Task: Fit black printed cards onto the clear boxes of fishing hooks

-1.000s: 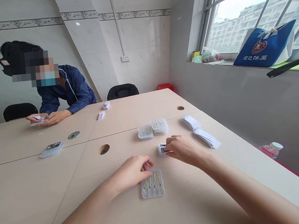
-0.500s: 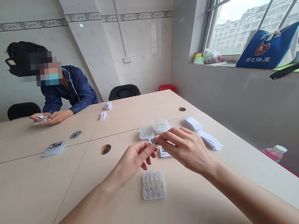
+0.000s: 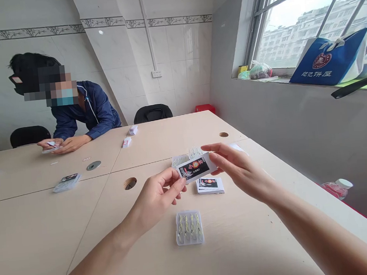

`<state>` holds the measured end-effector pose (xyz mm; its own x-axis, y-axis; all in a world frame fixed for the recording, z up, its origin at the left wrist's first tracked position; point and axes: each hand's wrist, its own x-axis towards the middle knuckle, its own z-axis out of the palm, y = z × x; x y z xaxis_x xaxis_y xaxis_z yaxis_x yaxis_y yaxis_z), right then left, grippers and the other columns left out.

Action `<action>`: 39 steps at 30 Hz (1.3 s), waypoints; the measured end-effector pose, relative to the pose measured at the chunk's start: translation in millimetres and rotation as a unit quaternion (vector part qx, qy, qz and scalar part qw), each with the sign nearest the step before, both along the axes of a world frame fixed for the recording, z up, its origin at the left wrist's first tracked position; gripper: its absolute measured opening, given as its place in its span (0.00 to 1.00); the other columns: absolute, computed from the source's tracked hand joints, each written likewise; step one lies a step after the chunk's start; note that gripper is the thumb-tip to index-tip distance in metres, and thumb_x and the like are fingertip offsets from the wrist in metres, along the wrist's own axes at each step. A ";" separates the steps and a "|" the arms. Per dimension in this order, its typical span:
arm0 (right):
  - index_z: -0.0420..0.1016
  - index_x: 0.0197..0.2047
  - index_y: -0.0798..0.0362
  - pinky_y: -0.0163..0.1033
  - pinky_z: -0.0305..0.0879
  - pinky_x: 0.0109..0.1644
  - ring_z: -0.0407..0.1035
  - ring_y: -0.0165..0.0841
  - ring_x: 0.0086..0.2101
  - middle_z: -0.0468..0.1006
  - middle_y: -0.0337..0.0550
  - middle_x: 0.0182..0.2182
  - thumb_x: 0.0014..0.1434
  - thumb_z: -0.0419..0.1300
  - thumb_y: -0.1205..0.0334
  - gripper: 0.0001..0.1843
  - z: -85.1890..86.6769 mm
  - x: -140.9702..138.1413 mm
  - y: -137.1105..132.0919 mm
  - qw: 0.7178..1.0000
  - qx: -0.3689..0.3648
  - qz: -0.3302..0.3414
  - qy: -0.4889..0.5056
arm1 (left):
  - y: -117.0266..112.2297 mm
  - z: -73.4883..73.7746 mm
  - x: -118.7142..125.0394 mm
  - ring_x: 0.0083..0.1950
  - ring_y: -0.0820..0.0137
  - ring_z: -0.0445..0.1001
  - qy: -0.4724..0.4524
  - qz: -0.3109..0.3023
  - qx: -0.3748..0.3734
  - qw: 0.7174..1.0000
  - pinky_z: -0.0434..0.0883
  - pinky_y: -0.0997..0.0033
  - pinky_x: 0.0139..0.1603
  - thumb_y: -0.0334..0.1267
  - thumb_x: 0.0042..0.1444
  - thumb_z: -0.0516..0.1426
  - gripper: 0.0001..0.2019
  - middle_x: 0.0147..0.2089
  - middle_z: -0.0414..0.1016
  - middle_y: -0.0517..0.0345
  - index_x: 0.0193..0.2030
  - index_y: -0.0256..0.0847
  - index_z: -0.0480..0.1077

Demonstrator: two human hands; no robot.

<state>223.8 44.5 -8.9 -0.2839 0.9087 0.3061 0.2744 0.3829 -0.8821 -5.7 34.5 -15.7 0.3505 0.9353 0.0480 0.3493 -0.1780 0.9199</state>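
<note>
A small printed label, black with a white border and red and white print, is held up at an angle over the table. My left hand pinches its lower left end between thumb and fingers. At its right end, the thumb and fingers of my right hand close on the edge. Below lies a stack of similar labels. Nearer me sits a clear plastic box with fishing hooks on yellow-green cord in its compartments. More such boxes stand behind the held label, partly hidden.
White paper slips are mostly covered by my right hand. Across the table a person in a blue jacket handles a small item. A packed box, small card stacks and a round table hole are to the left.
The label has turned its printed face toward me and now shows fully. My right hand has moved slightly right and up, uncovering the label stack and covering most of the white slips.
</note>
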 end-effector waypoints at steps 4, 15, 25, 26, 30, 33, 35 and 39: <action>0.67 0.55 0.52 0.43 0.75 0.44 0.76 0.33 0.37 0.77 0.41 0.34 0.66 0.56 0.54 0.17 -3.4 -4.8 3.9 0.996 -0.026 0.034 0.076 | -1.3 3.1 -0.9 0.33 0.73 0.67 -0.003 0.002 0.001 1.000 0.67 0.73 0.33 0.50 0.61 0.54 0.13 0.34 0.73 0.61 0.34 0.43 0.67; 0.68 0.53 0.49 0.47 0.73 0.44 0.75 0.39 0.42 0.78 0.47 0.46 0.64 0.58 0.57 0.15 -4.2 -6.7 0.4 0.983 0.124 -0.127 -0.048 | -2.3 7.7 -3.9 0.33 0.75 0.66 -0.047 0.005 -0.007 0.999 0.66 0.75 0.34 0.47 0.61 0.56 0.10 0.35 0.70 0.62 0.36 0.43 0.68; 0.75 0.38 0.50 0.40 0.63 0.41 0.70 0.32 0.34 0.80 0.37 0.33 0.64 0.60 0.67 0.03 -5.3 -30.7 -21.7 0.910 0.366 -0.073 -0.182 | -9.6 7.8 1.4 0.32 0.75 0.63 0.001 0.013 0.038 0.999 0.64 0.75 0.33 0.47 0.62 0.55 0.11 0.32 0.68 0.65 0.34 0.44 0.68; 0.75 0.38 0.50 0.40 0.63 0.42 0.70 0.31 0.33 0.80 0.36 0.32 0.63 0.61 0.67 0.03 -6.4 -32.0 -22.2 0.914 0.359 -0.069 -0.174 | -10.5 8.1 1.8 0.32 0.75 0.63 0.007 0.015 0.048 0.999 0.64 0.75 0.32 0.47 0.62 0.55 0.10 0.32 0.68 0.65 0.34 0.44 0.68; 0.75 0.37 0.50 0.40 0.62 0.47 0.69 0.30 0.30 0.80 0.34 0.29 0.63 0.62 0.66 0.02 -8.2 -32.4 -22.0 0.931 0.330 -0.070 -0.137 | -12.6 8.4 2.7 0.33 0.75 0.66 0.027 0.023 0.081 0.996 0.65 0.75 0.33 0.46 0.62 0.55 0.09 0.32 0.70 0.65 0.35 0.45 0.69; 0.76 0.36 0.50 0.41 0.62 0.51 0.67 0.27 0.25 0.79 0.32 0.26 0.63 0.62 0.66 0.03 -7.1 -32.1 -22.2 0.943 0.301 -0.067 -0.125 | -13.1 8.2 2.6 0.34 0.75 0.68 0.039 0.026 0.099 0.994 0.67 0.75 0.34 0.46 0.62 0.55 0.08 0.34 0.72 0.65 0.36 0.46 0.69; 0.76 0.35 0.50 0.41 0.61 0.51 0.66 0.27 0.23 0.78 0.31 0.24 0.63 0.62 0.65 0.04 -6.2 -32.6 -22.5 0.948 0.287 -0.067 -0.121 | -13.3 7.8 2.2 0.34 0.75 0.69 0.045 0.027 0.109 0.993 0.67 0.75 0.34 0.45 0.62 0.55 0.07 0.33 0.72 0.65 0.37 0.47 0.70; 0.76 0.34 0.49 0.42 0.61 0.52 0.64 0.27 0.22 0.78 0.30 0.24 0.62 0.62 0.66 0.05 -6.0 -33.7 -23.2 0.950 0.280 -0.070 -0.120 | -13.4 6.0 2.1 0.33 0.75 0.71 0.059 0.029 0.134 0.989 0.68 0.77 0.30 0.44 0.63 0.55 0.06 0.32 0.73 0.65 0.37 0.47 0.70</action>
<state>190.1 21.3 -14.8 -0.2943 0.6562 0.6948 0.5250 0.7185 -0.4562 -3.7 21.2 -9.7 0.3139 0.9135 0.2587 0.4676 -0.3859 0.7953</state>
